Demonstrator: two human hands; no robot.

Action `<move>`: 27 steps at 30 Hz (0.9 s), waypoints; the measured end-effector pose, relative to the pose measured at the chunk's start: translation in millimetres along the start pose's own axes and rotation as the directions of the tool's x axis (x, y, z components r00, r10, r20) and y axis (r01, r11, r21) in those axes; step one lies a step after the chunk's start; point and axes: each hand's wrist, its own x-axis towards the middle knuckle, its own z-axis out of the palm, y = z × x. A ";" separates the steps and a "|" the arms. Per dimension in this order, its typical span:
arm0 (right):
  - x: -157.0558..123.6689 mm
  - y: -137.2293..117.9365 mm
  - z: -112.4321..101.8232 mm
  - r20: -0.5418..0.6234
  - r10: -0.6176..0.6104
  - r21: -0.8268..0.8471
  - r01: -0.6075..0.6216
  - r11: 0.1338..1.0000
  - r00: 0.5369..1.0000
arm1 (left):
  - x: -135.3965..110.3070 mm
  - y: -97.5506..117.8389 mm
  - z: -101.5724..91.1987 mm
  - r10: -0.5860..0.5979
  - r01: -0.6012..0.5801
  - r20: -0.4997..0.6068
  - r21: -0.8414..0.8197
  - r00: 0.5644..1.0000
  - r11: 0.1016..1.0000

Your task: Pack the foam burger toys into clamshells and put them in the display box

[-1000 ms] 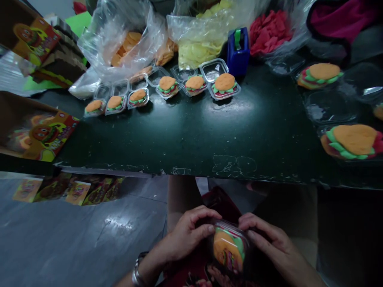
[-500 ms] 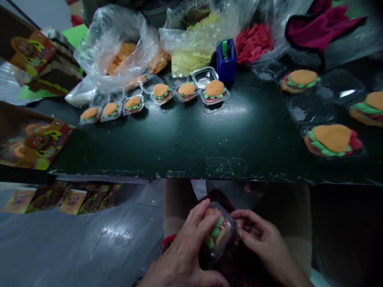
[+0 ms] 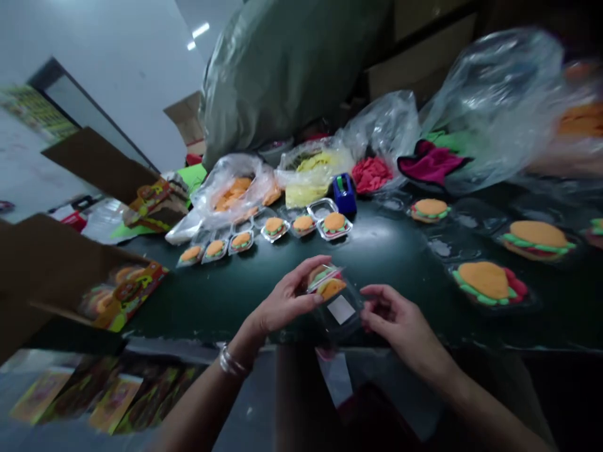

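My left hand (image 3: 299, 290) grips a clear plastic clamshell box (image 3: 333, 326) from its left side, thumb in front. Inside its upper part lies a toy-like burger (image 3: 330, 286) with an orange bun and green and red layers. A white label (image 3: 342, 309) shows on the clear plastic below. My right hand (image 3: 389, 314) has curled fingers at the box's right edge, and they appear to pinch it. The box is tilted above the table's front edge. Blur hides whether its lid is fully closed.
Small boxed burgers (image 3: 241, 240) stand in a row on the dark table (image 3: 301, 267), with larger open ones (image 3: 485, 281) at right. A blue tape dispenser (image 3: 345, 193), bags of orange (image 3: 233, 191), yellow and red pieces (image 3: 372, 174) stand behind. A printed carton (image 3: 127, 298) is at left.
Both hands have raised the box from above my lap to the table's front edge and turned it, so the label shows. My view has tilted up.
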 end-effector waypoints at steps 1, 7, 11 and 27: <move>13.9 -0.2 -1.7 -0.005 -0.045 -0.054 0.044 0.998 0.999 | 13.8 -4.3 -7.4 0.018 -0.018 0.019 0.013 1.000 1.000; 40.9 0.9 -11.5 0.077 -0.143 -0.403 0.162 0.901 0.987 | 38.7 -29.1 -21.9 0.035 -0.042 0.065 0.121 0.997 0.992; 37.2 -0.1 -14.1 0.106 -0.127 -0.443 0.161 0.882 0.986 | 34.8 -28.8 -18.5 -0.013 0.003 0.071 0.146 0.997 0.989; 38.7 16.6 -15.8 0.160 -0.181 -0.366 0.229 0.902 0.970 | 35.8 -30.3 5.0 -0.063 0.045 0.011 0.561 0.998 0.827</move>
